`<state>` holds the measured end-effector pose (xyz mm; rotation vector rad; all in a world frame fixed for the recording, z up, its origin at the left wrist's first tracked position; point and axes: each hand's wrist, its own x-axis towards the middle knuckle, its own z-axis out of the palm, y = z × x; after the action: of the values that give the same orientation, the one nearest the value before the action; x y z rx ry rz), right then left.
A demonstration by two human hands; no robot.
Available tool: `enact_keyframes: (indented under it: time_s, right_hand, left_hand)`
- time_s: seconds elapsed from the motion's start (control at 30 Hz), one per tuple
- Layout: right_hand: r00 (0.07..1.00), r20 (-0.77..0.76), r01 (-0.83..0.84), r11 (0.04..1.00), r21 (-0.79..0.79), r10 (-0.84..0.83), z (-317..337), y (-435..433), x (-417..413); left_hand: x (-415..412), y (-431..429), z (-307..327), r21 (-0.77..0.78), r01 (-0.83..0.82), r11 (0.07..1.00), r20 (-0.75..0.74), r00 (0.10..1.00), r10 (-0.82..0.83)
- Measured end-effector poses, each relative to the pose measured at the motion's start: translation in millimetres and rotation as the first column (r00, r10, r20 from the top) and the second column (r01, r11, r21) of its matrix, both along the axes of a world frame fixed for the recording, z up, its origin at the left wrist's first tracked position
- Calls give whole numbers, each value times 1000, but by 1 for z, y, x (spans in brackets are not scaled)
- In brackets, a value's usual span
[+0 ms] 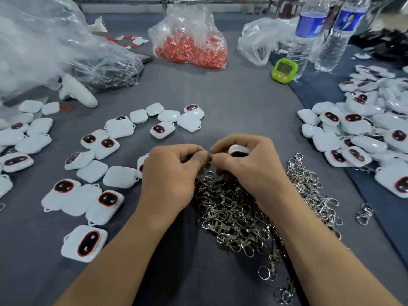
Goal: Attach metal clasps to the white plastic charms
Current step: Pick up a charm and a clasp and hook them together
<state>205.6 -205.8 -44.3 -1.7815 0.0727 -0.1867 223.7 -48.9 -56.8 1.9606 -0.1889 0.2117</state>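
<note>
White, likely light and slippery: grips rounded white plastic charm (238,150) in curled right hand (247,166) fingers above silver metal clasp heap (231,208), left hand (174,171) pinching small silvery piece (210,154) against it (hold by edges).

Cloth (242,107): plain grey-blue. Clasp pile (231,213): shiny silver. Left of pile, charms (85,244): white, some with a black oval ringed red. Beyond pile: clear bag (189,49) of orange-red bits; lime-green timer (284,69), pink buttons; blue-labelled bottles (309,25).
</note>
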Motion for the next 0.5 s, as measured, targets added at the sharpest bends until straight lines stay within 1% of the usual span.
enact_keyframes:
  time_s: [0.13,0.27,0.33,0.43,0.5]
  right_hand:
    - [1000,10,-15,1000,27,14,1,1,0]
    - [1000,-2,18,993,118,-18,3,-1,0]
    - [999,-19,30,985,168,-28,4,-3,-1]
    - [998,-44,48,979,199,-40,4,-4,0]
    - [996,-67,61,982,176,-50,3,-3,0]
  left_hand:
    - [0,-1,2,-93,37,995,-49,998,-42]
    - [0,-3,4,-211,54,976,-94,993,-75]
    - [0,-3,5,-201,53,978,-98,992,-74]
    - [0,-2,6,-166,-21,986,-69,998,10]
    - [-1,-1,6,-70,-76,995,-19,997,75]
